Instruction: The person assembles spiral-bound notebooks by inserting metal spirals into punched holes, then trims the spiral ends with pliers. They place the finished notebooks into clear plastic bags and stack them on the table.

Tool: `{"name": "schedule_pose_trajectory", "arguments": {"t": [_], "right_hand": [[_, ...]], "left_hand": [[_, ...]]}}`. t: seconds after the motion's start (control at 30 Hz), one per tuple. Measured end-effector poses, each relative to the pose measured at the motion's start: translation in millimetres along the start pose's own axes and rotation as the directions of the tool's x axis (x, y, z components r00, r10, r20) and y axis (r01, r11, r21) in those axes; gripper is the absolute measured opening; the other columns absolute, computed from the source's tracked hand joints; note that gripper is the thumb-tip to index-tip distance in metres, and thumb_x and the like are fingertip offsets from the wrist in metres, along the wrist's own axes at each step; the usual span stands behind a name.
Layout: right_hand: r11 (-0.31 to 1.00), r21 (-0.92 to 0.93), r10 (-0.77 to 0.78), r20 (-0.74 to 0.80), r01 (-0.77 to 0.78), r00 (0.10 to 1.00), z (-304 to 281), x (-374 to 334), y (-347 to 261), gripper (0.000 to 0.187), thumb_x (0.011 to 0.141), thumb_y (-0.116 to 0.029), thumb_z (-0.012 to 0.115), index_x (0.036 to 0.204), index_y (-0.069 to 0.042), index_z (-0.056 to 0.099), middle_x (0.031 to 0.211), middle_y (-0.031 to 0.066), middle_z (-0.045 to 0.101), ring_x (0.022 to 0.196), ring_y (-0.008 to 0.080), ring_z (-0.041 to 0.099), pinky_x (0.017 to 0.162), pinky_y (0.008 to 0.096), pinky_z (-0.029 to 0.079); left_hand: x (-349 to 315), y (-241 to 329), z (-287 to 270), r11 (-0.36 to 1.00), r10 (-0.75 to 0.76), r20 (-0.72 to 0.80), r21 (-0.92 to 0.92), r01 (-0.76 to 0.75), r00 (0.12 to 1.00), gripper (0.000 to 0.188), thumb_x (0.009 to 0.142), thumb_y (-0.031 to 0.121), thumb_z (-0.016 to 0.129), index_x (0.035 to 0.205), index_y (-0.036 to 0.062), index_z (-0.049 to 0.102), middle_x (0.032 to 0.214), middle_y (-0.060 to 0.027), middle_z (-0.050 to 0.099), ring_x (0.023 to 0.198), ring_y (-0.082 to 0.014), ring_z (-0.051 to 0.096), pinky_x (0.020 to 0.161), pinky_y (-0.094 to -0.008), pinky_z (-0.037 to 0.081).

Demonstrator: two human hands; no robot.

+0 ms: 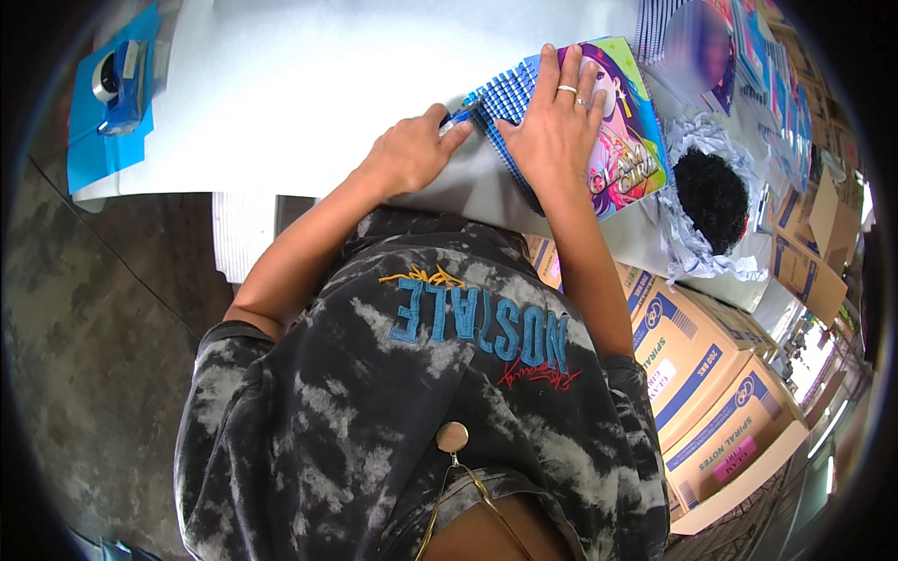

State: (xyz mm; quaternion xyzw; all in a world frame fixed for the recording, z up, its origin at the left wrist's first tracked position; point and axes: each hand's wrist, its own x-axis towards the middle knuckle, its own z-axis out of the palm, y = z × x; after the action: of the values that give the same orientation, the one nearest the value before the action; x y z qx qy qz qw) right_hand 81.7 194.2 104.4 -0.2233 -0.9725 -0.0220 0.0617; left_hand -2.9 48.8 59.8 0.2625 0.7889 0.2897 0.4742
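Note:
A stack of spiral notebooks (629, 112) with a colourful cartoon cover sits on the white table, its blue coil bindings (513, 101) fanned out to the left. My right hand (554, 136) lies on the top notebook with fingers stretched out, beside the coils. My left hand (407, 154) is closed around a small blue-handled tool (456, 120), probably cutting pliers. The dark tip of the tool reaches the left ends of the coils; whether it grips a wire is too small to tell.
The white table (309, 84) carries a tape dispenser (124, 89) on blue sheets at far left. To the right are a crumpled pale bag (687, 243) around a black tangled mass (711, 201), and more notebooks (781, 93). Cardboard boxes (687, 374) stand below the table's right side.

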Motion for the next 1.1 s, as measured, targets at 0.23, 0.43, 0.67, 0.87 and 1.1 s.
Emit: {"name": "schedule_pose_trajectory", "arguments": {"t": [0.23, 0.43, 0.67, 0.87, 1.1], "right_hand": [[0.995, -0.095, 0.001, -0.015, -0.002, 1.0, 0.6, -0.9, -7.9, 0.103, 0.056, -0.036, 0.082, 0.137, -0.002, 0.027, 0.141, 0.0206, 0.029, 0.13, 0.0375, 0.028, 0.099, 0.0507, 0.027], [0.994, -0.108, -0.009, 0.015, 0.011, 1.0, -0.9, -0.4, -8.0, 0.106, 0.055, -0.037, 0.082, 0.138, -0.003, 0.026, 0.139, 0.0199, 0.03, 0.126, 0.0372, 0.033, 0.097, 0.05, 0.029], [0.985, -0.169, 0.02, 0.024, -0.016, 1.0, 10.5, -4.2, -20.4, 0.111, 0.058, -0.037, 0.081, 0.145, -0.021, 0.013, 0.139, 0.0275, 0.026, 0.125, 0.049, 0.029, 0.097, 0.06, 0.026], [0.986, -0.168, -0.024, -0.033, 0.018, 0.999, 14.1, -4.8, -16.2, 0.108, 0.059, -0.037, 0.08, 0.145, -0.026, 0.015, 0.139, 0.0266, 0.026, 0.124, 0.0486, 0.03, 0.097, 0.0594, 0.027], [0.991, -0.132, -0.026, -0.025, 0.022, 0.999, 12.8, -4.9, -17.4, 0.107, 0.058, -0.038, 0.081, 0.144, -0.029, 0.018, 0.14, 0.0226, 0.027, 0.124, 0.0479, 0.029, 0.095, 0.062, 0.027]], "left_hand": [[-0.4, -15.3, -10.2, 0.545, 0.122, 0.461, -0.771, 0.329, 0.879, 0.056, 0.093, 0.053, 0.034, 0.111, 0.0043, 0.053, 0.087, -0.0113, 0.063, 0.08, -0.0219, 0.065, 0.068, -0.0365, 0.053], [14.7, -24.9, -12.6, 0.715, 0.042, 0.418, -0.647, 0.265, 0.907, 0.054, 0.094, 0.052, 0.032, 0.108, 0.0041, 0.053, 0.083, -0.0106, 0.063, 0.081, -0.0235, 0.064, 0.064, -0.0364, 0.051], [5.6, -16.5, -3.3, 0.702, -0.006, 0.388, -0.654, 0.28, 0.921, 0.058, 0.093, 0.053, 0.034, 0.113, 0.0011, 0.052, 0.089, -0.0133, 0.062, 0.092, -0.027, 0.063, 0.076, -0.0395, 0.051], [4.2, -25.5, -10.2, 0.405, 0.124, 0.514, -0.807, 0.429, 0.849, 0.054, 0.092, 0.052, 0.036, 0.108, 0.0049, 0.056, 0.086, -0.0084, 0.062, 0.084, -0.0227, 0.064, 0.076, -0.0405, 0.052], [0.3, -9.3, 4.1, 0.986, -0.128, 0.081, -0.094, 0.136, 0.988, 0.054, 0.093, 0.051, 0.033, 0.11, 0.0028, 0.051, 0.076, -0.0071, 0.06, 0.082, -0.0228, 0.064, 0.07, -0.0413, 0.051]]}}
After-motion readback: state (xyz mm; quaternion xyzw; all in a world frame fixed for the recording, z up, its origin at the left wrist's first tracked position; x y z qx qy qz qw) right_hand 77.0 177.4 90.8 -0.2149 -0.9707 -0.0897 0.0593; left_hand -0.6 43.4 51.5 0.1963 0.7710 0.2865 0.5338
